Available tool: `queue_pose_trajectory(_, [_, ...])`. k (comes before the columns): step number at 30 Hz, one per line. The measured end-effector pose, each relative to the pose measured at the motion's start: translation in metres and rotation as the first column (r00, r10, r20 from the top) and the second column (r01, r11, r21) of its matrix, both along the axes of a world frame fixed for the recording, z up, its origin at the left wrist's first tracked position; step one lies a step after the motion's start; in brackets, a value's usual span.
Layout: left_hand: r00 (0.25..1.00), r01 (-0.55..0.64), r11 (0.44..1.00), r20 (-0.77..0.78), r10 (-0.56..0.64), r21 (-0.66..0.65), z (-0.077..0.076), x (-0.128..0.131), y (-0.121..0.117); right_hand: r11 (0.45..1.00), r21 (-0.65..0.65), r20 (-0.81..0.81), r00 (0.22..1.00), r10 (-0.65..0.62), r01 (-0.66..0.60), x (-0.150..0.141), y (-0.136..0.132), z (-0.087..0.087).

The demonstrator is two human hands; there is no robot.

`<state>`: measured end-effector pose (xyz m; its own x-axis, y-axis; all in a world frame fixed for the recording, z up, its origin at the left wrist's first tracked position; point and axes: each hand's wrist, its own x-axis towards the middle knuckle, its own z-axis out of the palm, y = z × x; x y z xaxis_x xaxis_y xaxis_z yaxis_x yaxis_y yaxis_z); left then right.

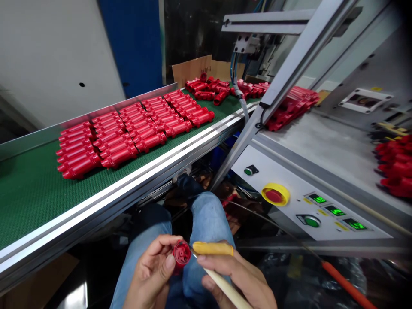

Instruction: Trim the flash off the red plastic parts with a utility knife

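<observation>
My left hand (157,270) grips a red plastic tubular part (182,253) between thumb and fingers, above my lap. The part's round open end faces me, showing ribs and holes inside. In my right hand (240,274) is a cream-handled trimming knife (220,283). Its thin metal tip reaches the rim of the part, though the exact contact is too small to tell. A yellow finger cot (212,248) covers one finger of my right hand.
Rows of red parts (128,124) lie on a green conveyor belt (28,193), with a loose heap (209,88) farther back. At right stands a machine with a control panel (257,180), a yellow-ringed red button (275,194) and more red parts (397,165). An orange-handled rod (347,285) is at lower right.
</observation>
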<state>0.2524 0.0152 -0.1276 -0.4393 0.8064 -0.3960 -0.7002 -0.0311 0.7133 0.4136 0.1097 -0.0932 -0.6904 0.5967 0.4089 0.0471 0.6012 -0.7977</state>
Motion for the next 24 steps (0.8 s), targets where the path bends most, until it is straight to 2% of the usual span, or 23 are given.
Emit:
queue_pose_trajectory(6, [0.999, 0.028, 1.000, 0.035, -0.027, -0.014, -0.002, 0.001, -0.002, 0.998, -0.011, -0.097, 0.994, 0.056, -0.058, -0.007, 0.005, 0.003])
queue_pose_trajectory(12, [0.999, 0.029, 1.000, 0.026, -0.029, -0.011, -0.002, 0.001, -0.002, 0.998, -0.005, -0.017, 0.998, 0.063, -0.063, -0.002, 0.007, -0.002])
queue_pose_trajectory(17, [1.000, 0.026, 1.000, 0.012, -0.026, -0.001, 0.003, -0.001, -0.002, 1.000, -0.008, -0.025, 0.999, 0.026, -0.026, -0.003, 0.004, -0.002])
queue_pose_trajectory(21, [0.999, 0.046, 0.999, 0.020, -0.047, 0.009, 0.006, -0.001, -0.003, 0.992, -0.124, 0.020, 1.000, -0.007, 0.010, -0.001, 0.003, -0.007])
queue_pose_trajectory(24, [0.998, 0.059, 0.998, 0.030, -0.059, 0.008, 0.006, 0.000, -0.003, 0.980, -0.182, 0.052, 0.995, 0.087, -0.076, 0.002, 0.008, -0.008])
